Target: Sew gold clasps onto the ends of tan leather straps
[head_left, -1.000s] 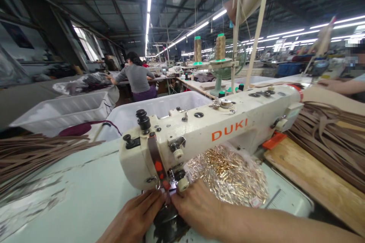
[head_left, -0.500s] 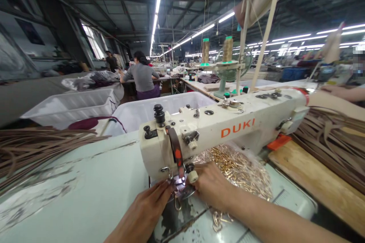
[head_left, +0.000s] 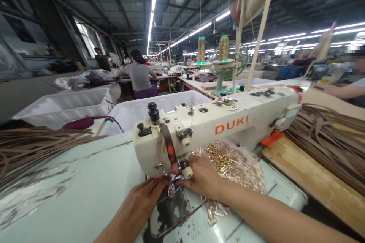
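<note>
Hook, small and gold-coloured, sits in the lower middle of the frame, just in front of the needle area of the sewing machine and between the two hands. The left hand reaches in from the bottom, its fingers laid close together with the tips beside the hook; whether they pinch anything is too small to tell. The right hand comes in from the lower right, its fingers bent in beside the pale knob, the tips partly hidden, so its grip cannot be told either.

As a judgement, good work here calls for light, even guiding from both sides, with the metal well clear of the needle and lying flat, so that it neither twists nor gets caught. The fingertips look very near the needle area, so they are best placed to the sides rather than ahead of it.

Right of centre, the bag of hooks lies beyond the right forearm, and loose hooks lie on the table nearer the bottom edge; sleeves or wrists could sweep these about. Brown straps are heaped at the left edge.
</note>
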Available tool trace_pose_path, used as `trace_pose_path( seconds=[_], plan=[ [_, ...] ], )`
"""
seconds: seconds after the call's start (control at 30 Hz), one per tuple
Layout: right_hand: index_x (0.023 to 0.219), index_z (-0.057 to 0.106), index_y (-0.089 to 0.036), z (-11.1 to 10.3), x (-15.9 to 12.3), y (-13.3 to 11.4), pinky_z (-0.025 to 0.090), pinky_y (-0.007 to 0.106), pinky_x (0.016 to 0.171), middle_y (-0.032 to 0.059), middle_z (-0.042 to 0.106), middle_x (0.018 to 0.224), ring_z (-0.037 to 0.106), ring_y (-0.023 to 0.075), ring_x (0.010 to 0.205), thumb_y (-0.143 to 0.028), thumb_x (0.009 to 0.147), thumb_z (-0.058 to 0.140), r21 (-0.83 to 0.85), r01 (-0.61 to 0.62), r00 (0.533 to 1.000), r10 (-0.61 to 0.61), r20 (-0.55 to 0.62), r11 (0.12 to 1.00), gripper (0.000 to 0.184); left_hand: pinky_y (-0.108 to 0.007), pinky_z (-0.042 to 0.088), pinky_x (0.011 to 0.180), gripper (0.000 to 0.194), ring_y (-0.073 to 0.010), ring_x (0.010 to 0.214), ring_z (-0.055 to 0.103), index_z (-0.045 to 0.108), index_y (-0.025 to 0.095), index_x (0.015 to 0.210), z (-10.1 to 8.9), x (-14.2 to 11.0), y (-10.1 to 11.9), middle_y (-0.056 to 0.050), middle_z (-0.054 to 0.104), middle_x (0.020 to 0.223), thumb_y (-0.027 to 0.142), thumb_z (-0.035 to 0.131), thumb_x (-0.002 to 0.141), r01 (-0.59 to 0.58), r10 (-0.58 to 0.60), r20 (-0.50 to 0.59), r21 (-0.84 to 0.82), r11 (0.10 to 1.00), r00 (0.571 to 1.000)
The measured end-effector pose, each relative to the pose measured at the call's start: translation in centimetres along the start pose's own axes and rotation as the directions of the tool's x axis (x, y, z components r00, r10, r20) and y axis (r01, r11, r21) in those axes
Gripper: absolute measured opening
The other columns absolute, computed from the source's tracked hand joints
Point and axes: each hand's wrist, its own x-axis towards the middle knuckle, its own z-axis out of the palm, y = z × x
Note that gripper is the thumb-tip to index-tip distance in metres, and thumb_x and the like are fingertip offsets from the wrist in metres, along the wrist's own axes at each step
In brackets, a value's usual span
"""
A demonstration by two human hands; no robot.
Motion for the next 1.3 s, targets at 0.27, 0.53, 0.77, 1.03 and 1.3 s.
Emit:
trace_pose_path(
  seconds=[0.27, 0.53, 0.77, 1.03, 1.3],
  plan=[
    [0.102, 0.066, -0.021, 0.5, 0.9, -0.4, 0.043, 0.031, 0.073, 0.0081, 0.063, 0.102, 0.057, 0.0238, 0.09, -0.063, 0.069, 0.063, 0.051, -0.049, 0.996, 0.044, 0.08, 0.998, 0.053, -0.027, 0.054, 0.079, 0.031, -0.0165, 0.087, 0.065, 0.063, 0.02, 0.101, 0.6, 0.7, -2.6, -0.002, 0.069, 0.095, 0.023, 0.033, 0.096, 0.067, -0.066, 0.084, -0.019, 0.998, 0.994],
    [0.095, 0.067, -0.022, 0.3, 0.4, -0.3, 0.045, 0.031, 0.072, 0.0061, 0.065, 0.099, 0.059, 0.0237, 0.088, -0.071, 0.059, 0.065, 0.181, 0.027, 0.999, -0.034, 0.035, 0.983, 0.061, -0.033, 0.041, 0.1, 0.034, -0.016, 0.101, 0.059, 0.062, 0.019, 0.098, -1.0, 1.8, -1.9, -0.004, 0.068, 0.102, 0.021, 0.028, 0.097, -0.098, 0.104, 0.124, -0.057, 0.994, 0.987],
    [0.101, 0.065, -0.026, 0.6, -0.5, -0.6, 0.044, 0.028, 0.07, 0.0035, 0.066, 0.094, 0.061, 0.0207, 0.083, -0.064, 0.069, 0.064, 0.093, 0.096, 0.993, -0.101, 0.058, 0.991, 0.05, -0.033, 0.042, 0.098, 0.028, -0.0169, 0.104, 0.057, 0.058, 0.018, 0.102, -1.4, 2.1, -1.4, -0.004, 0.065, 0.102, 0.016, 0.032, 0.096, -0.062, 0.07, 0.154, -0.055, 0.997, 0.986],
    [0.096, 0.051, -0.016, 0.1, -2.1, -2.2, 0.036, 0.027, 0.052, 0.0047, 0.061, 0.084, 0.056, 0.0161, 0.07, -0.027, 0.096, 0.039, -0.259, 0.497, 0.866, -0.492, 0.09, 0.828, 0.016, -0.039, 0.039, 0.101, 0.02, -0.0193, 0.103, 0.055, 0.056, 0.017, 0.101, -1.2, 1.8, -0.9, -0.007, 0.062, 0.106, 0.016, 0.037, 0.095, 0.042, -0.042, 0.113, 0.0, 0.999, 0.993],
    [0.104, 0.045, -0.013, -0.1, -2.1, -2.4, 0.034, 0.026, 0.048, 0.0097, 0.056, 0.091, 0.054, 0.018, 0.074, -0.005, 0.087, 0.041, -0.333, 0.497, 0.865, -0.489, 0.114, 0.801, 0.019, -0.035, 0.044, 0.097, 0.02, -0.0195, 0.111, 0.052, 0.056, 0.02, 0.111, -1.9, 1.6, -1.1, -0.006, 0.061, 0.111, 0.021, 0.048, 0.092, -0.005, -0.004, 0.133, 0.066, 0.998, 0.991]
  ],
)
